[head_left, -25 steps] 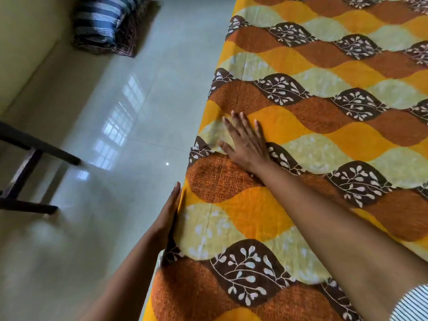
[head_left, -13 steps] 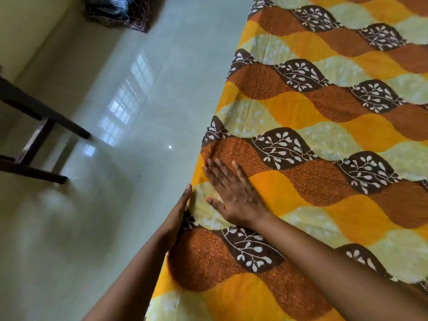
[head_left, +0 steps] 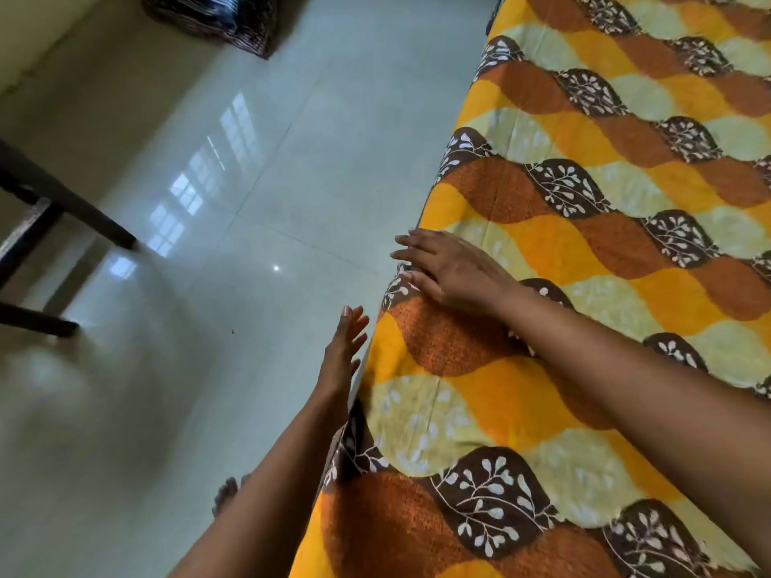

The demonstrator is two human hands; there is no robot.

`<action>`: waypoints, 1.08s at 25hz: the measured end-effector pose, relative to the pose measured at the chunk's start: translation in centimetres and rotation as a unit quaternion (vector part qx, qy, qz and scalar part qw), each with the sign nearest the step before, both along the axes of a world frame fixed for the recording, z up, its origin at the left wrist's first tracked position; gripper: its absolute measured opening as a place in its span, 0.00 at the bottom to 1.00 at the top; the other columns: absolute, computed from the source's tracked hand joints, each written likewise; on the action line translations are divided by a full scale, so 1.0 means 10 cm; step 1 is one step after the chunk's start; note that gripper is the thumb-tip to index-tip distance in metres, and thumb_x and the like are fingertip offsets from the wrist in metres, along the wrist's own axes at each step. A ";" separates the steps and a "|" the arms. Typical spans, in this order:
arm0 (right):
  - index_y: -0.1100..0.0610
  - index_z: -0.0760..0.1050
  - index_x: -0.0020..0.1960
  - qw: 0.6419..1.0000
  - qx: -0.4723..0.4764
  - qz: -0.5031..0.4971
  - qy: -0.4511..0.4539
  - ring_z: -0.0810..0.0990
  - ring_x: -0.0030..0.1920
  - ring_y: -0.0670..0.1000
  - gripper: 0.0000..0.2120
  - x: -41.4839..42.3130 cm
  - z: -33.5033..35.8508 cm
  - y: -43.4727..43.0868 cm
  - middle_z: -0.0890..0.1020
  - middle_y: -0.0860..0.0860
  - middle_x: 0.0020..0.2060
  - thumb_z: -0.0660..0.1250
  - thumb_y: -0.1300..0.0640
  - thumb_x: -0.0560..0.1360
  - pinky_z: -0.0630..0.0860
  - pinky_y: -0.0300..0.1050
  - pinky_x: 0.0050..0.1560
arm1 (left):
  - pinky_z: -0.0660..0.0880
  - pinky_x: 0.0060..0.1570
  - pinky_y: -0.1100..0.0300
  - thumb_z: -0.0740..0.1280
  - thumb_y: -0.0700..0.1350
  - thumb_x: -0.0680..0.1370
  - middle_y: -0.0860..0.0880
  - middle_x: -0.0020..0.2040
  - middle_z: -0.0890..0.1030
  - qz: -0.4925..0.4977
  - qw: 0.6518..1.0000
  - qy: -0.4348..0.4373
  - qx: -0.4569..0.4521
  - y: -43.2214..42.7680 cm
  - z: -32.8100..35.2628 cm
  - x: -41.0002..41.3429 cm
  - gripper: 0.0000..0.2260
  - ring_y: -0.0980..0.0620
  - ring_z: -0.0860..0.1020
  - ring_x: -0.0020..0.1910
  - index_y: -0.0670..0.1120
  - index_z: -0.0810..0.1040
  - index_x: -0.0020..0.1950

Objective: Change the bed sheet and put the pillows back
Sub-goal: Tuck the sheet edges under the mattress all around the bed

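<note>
**Entry: bed sheet, side edge, smoothing and tucking in hand**

1. Toes (head_left: pixel 227 498), bottom centre of frame, on the floor (head_left: pixel 250 202); half covered by the left forearm.
2. Left hand (head_left: pixel 344 356), centre. Fingers straight, laid edge-on against the side of the bed; grips nothing.
3. Right hand (head_left: pixel 448 271), just above it. Palm down and flat on the bed sheet (head_left: pixel 584 252), fingertips reaching past the edge; grips nothing.
4. Bed sheet, right half of frame. Orange, yellow and brown wave print, spread over the bed, lying mostly flat.
5. Dark wooden furniture legs (head_left: pixel 50 202), left edge.
6. Striped bundle (head_left: pixel 221 18), upper left, on the floor.

Handling note, a judgement: sweep the flat right palm outward to the edge to drive slack off the top, let the left hand push the overhang inward, and work along the side in short overlapping stretches.

Not determined: whether the overhang is tucked, as the side drop is out of sight. The bed's ends and far side are cut off. No pillow shows on the bed. The bundle, cropped by the top edge, may be a pillow; I cannot tell.
</note>
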State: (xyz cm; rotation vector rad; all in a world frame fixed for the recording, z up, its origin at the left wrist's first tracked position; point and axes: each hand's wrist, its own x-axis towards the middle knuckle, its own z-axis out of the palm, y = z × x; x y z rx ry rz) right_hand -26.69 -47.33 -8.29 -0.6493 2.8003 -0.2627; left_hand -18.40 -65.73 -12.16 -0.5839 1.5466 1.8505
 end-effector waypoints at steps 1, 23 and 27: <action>0.53 0.68 0.69 0.997 0.056 0.023 -0.038 0.60 0.74 0.49 0.23 -0.26 -0.01 0.00 0.67 0.50 0.71 0.51 0.44 0.79 0.55 0.48 0.73 | 0.60 0.69 0.51 0.44 0.63 0.79 0.52 0.71 0.68 -0.015 0.999 -0.008 0.032 0.07 -0.02 -0.10 0.27 0.52 0.67 0.69 0.53 0.63 0.73; 0.55 0.76 0.61 0.979 -0.164 -0.056 0.108 0.74 0.63 0.47 0.16 1.35 -0.32 -0.62 0.79 0.50 0.60 0.58 0.54 0.77 0.65 0.46 0.67 | 0.67 0.65 0.56 0.58 0.53 0.80 0.51 0.64 0.75 -0.041 0.995 0.033 -0.088 -0.37 0.10 0.32 0.13 0.52 0.73 0.63 0.53 0.74 0.62; 0.54 0.73 0.65 0.958 -0.175 -0.183 0.137 0.72 0.65 0.50 0.18 1.85 -0.14 -0.33 0.75 0.51 0.65 0.57 0.54 0.77 0.69 0.50 0.66 | 0.64 0.61 0.63 0.60 0.52 0.80 0.54 0.67 0.72 -0.133 0.924 0.234 -0.271 -0.41 0.43 0.91 0.17 0.57 0.68 0.66 0.52 0.70 0.68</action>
